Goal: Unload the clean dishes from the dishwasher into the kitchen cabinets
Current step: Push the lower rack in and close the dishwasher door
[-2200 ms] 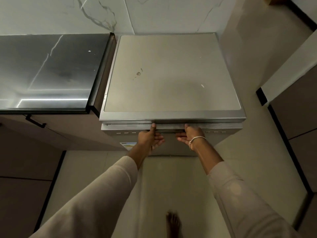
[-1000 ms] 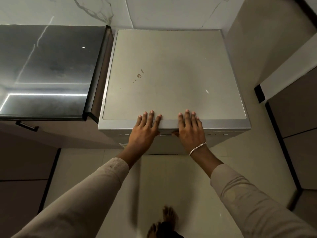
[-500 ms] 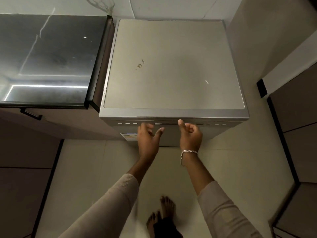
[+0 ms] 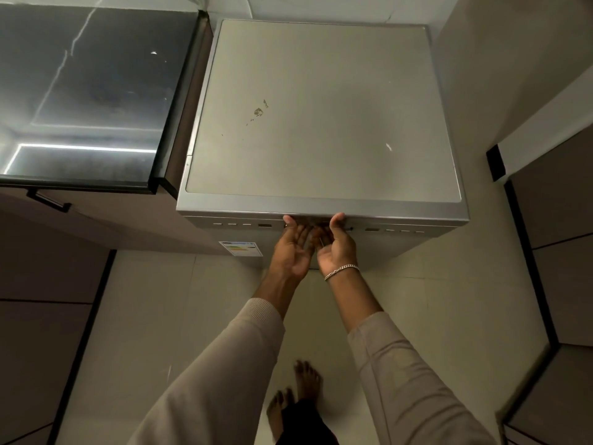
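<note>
1. Dishwasher [image 4: 321, 123]: stands closed against the wall, with the dark counter [image 4: 90, 91] touching its left side. No dishes are in sight; they are presumably inside.
2. Left hand [image 4: 293, 252] and right hand [image 4: 337, 248]: both palm-up, side by side at the middle of the dishwasher's front top edge, thumbs on the lip. The fingertips vanish into the shadowed recess, so I cannot tell whether either hand has hooked the door [image 4: 401, 252] or merely touches it.
3. Risk, grip: a shallow purchase under the dishwasher's lip could slip on the pull, and the latch would stay engaged.
4. Risk, swing: a door released abruptly may drop open fast and jolt the racks, rattling or chipping the dishes.
5. Risk, stance: the bare feet [image 4: 305, 380] stand directly in front of the dishwasher, probably within the door's arc; it could strike shins or toes unless the person steps back.
6. Risk, snagging: the bracelet [image 4: 341, 271] hangs just below the dishwasher's control strip [image 4: 385, 229] and might catch there.
</note>
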